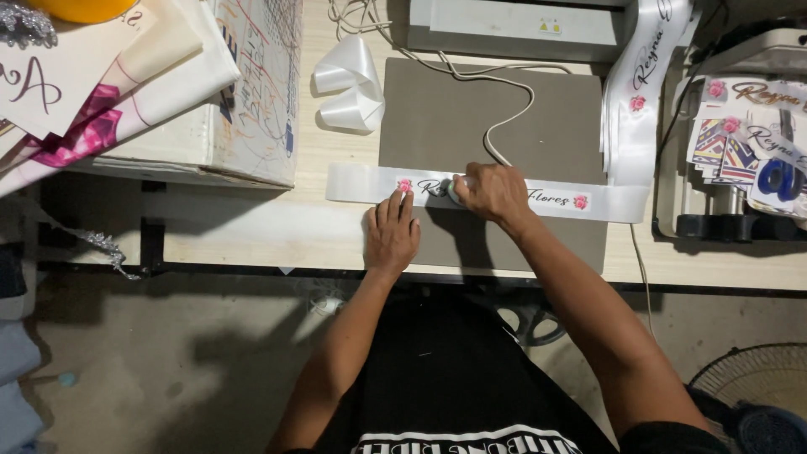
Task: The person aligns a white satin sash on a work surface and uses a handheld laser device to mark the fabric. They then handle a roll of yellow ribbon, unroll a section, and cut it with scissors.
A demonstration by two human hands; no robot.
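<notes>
Nearest, the person's two bare forearms reach up from a black shirt toward the edge of the pale wooden counter (252, 240). The left hand (392, 235) lies flat, palm down, fingers (402, 204) straight and close together, their tips pressing the lower edge of a white satin ribbon (361, 182) right beside a small pink rose printed on it. The heel of that hand rests on the bare counter just below.

The ribbon is a long, glossy white band stretched left to right across a grey-brown mat (454, 118). It carries dark script lettering between two pink rose prints, one near the left hand and one further right; its right end runs up into more of the same band.

The right hand (494, 193) sits on top of the ribbon's middle, knuckles up, fingers curled shut around a small roundish, pale greenish object (455, 192) pressed against the band. Most of that object is hidden under the hand, so what it is cannot be told.

Beyond the hands, a thin white cord (504, 118) snakes over the mat toward a grey machine (513, 21) at the back. To the left of the mat lies a loose loop of white ribbon (353, 84), and further left a printed box (244, 92) under fabric and paper. At the far right, a printed sash (643, 76) hangs down, next to a rack (740, 134) draped with more lettered ribbons.
</notes>
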